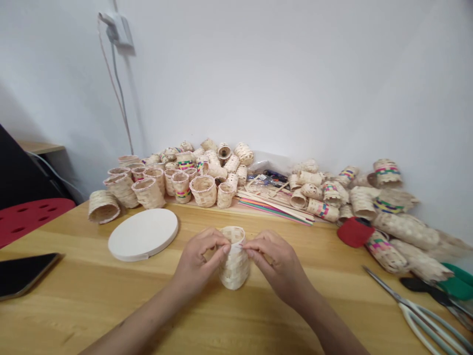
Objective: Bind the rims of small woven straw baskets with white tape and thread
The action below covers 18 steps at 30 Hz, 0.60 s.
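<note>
A small woven bamboo basket (234, 268) stands on the wooden table (74, 315), upright or nearly so, with its open rim at the top. My left hand (199, 259) pinches the basket's rim on the near left side. My right hand (277, 264) grips the opposite side, its fingertips close to the left hand's. A thin pale strip may lie between my fingers, but it is too small to tell. The fingers hide part of the basket's upper wall.
A round white board (143, 234) lies left of my hands. Heaps of woven baskets (192, 185) and flattened woven tubes (388, 217) line the wall, with coloured strips (273, 207) between them. Long scissors (417, 310), green-handled pliers (458, 281) and a dark phone (22, 273) lie nearby.
</note>
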Tool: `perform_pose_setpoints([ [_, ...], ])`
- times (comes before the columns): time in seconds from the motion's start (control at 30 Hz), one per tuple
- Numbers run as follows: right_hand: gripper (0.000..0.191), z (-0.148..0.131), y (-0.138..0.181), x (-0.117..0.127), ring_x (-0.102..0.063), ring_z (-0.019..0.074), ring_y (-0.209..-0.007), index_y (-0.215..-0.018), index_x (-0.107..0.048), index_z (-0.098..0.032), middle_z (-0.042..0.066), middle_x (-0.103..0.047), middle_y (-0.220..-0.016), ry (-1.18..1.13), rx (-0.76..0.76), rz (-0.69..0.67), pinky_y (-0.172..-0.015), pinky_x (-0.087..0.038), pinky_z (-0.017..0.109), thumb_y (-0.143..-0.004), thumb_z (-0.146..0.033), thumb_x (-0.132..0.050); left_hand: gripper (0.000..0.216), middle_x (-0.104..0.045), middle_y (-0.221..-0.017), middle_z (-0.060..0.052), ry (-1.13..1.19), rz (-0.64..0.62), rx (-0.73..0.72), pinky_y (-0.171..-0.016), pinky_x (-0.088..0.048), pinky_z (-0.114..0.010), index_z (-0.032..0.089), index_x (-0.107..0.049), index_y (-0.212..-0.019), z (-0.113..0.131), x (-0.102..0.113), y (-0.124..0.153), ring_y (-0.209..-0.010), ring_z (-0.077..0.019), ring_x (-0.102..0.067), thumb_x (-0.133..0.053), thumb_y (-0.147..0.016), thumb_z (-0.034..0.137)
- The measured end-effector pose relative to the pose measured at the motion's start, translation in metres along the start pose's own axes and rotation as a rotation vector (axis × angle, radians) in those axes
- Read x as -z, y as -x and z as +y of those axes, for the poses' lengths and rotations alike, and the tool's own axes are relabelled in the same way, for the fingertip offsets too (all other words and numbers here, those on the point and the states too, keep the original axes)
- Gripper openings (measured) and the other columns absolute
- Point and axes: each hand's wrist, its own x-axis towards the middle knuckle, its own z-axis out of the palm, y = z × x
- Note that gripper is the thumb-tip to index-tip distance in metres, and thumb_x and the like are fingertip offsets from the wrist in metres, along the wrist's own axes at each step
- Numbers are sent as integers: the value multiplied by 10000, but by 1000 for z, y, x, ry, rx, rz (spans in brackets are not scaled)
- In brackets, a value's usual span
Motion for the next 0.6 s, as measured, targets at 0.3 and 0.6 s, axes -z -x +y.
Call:
perform_pose_setpoints([
  [0.3, 165, -3, 2, 1, -568, 159, -747, -917, -694, -205, 24, -628, -757, 26, -23, -12, -659, -421, 261, -880, -138, -548, 199, -645, -732, -38, -87, 4, -73, -662, -449, -293, 183, -662, -746, 1, 1, 0, -714, -173, -585, -521, -881, 220],
  [0.6, 147, -16, 2, -19, -531, 126, -600, -756, -668, -184, -9, -580, -641, -122, -322, 15, -591, -390, 235, -806, -127, -542, 94, -661, -772, -41, -454, 177, -407, -637, -392, -301, 167, -631, -824, -1, -4, 5, -693, -167, -497, -582, -832, 87],
])
